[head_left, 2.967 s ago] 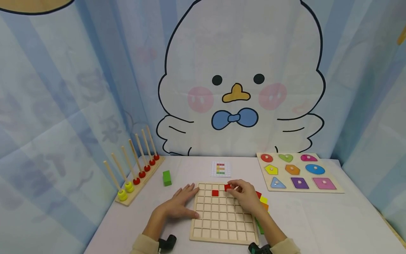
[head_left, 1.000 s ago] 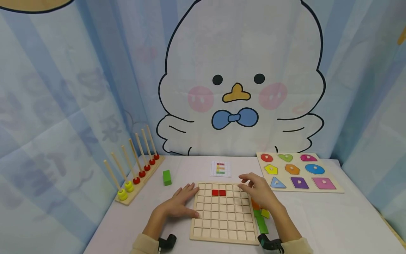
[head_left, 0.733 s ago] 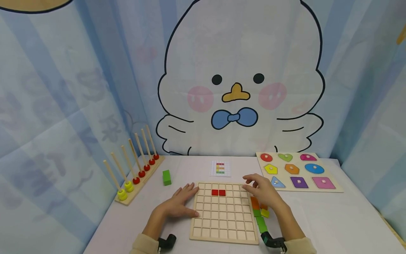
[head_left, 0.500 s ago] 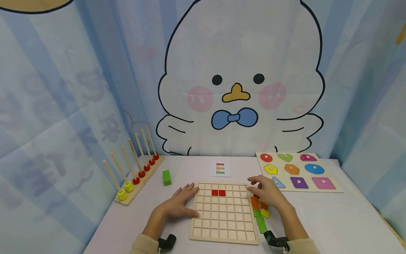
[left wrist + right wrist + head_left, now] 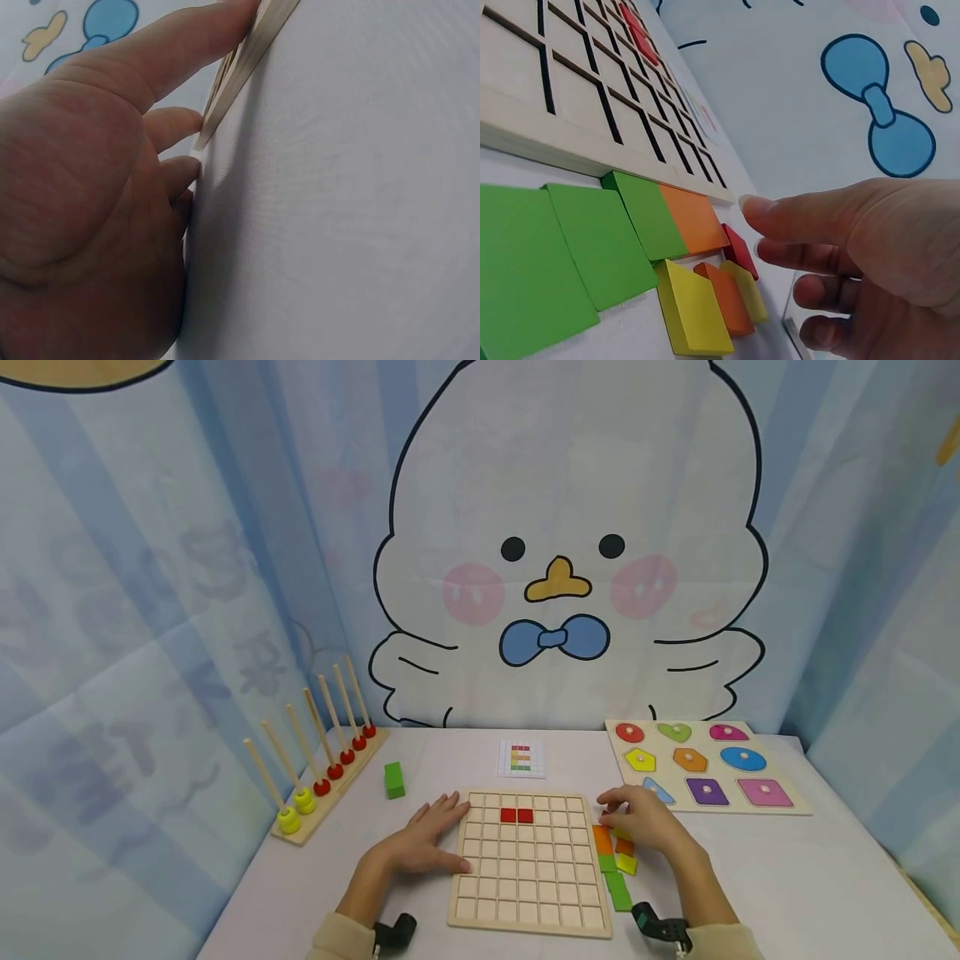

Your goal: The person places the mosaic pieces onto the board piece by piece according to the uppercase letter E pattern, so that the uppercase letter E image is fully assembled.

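My left hand (image 5: 431,839) lies spread at the left edge of a wooden grid board (image 5: 528,868). In the left wrist view, its thumb (image 5: 187,49) and a fingertip touch the board's side. Two red square tiles (image 5: 517,816) sit side by side in the grid's second row. Beyond the board's right edge, my right hand (image 5: 645,817) reaches down over loose tiles. In the right wrist view, its thumb and index finger are apart, beside a loose red tile (image 5: 740,251). Green tiles (image 5: 600,244), orange tiles (image 5: 697,221) and yellow tiles (image 5: 694,307) lie close by.
A pattern card (image 5: 521,759) lies behind the board, with a green block (image 5: 394,780) to its left. A peg rack (image 5: 300,835) with red and yellow beads stands at the left. At the back right is a shape puzzle (image 5: 705,768).
A second red tile was set beside the first and let go. My right hand then moved right and down off the board to the loose tiles. The left hand has stayed put.
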Demonstrator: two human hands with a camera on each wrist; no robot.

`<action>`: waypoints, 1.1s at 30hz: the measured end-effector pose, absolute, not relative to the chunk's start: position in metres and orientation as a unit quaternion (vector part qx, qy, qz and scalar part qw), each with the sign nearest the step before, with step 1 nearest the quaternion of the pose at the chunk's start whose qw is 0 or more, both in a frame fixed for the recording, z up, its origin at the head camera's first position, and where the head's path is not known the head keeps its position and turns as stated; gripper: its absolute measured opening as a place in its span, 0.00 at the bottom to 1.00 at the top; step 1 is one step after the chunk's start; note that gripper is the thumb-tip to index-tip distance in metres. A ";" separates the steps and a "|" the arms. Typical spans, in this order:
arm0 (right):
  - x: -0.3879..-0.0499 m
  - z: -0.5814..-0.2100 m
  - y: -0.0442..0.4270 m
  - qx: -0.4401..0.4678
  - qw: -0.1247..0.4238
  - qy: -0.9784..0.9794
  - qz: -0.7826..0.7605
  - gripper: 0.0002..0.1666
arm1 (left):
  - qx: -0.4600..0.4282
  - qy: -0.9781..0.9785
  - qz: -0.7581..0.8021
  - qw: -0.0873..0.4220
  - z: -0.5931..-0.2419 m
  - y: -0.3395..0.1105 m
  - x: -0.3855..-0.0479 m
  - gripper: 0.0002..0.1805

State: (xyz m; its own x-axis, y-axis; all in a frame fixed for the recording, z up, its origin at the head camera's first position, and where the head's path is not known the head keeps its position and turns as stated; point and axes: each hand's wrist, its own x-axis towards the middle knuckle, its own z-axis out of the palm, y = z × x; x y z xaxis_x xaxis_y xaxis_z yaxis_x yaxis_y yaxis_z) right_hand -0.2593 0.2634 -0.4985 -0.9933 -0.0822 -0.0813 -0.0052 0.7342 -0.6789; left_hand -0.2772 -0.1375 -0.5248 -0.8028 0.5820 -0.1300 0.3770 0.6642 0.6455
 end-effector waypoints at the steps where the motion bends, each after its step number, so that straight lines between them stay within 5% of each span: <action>1: -0.259 -0.499 0.264 -0.023 0.054 0.930 -0.363 0.14 | 0.267 0.897 0.311 0.165 -0.525 -0.137 -0.277 0.56; 33: -0.260 -0.506 0.266 -0.017 0.054 0.935 -0.349 0.07 | 0.260 0.901 0.302 0.168 -0.522 -0.136 -0.275 0.56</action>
State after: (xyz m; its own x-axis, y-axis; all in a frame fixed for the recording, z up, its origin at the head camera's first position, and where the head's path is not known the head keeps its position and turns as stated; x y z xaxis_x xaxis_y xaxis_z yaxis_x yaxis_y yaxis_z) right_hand -0.2598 0.2658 -0.5060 -0.9935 -0.0706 -0.0898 0.0056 0.7551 -0.6556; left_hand -0.2746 -0.1361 -0.5224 -0.8078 0.5711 -0.1462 0.3673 0.6815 0.6329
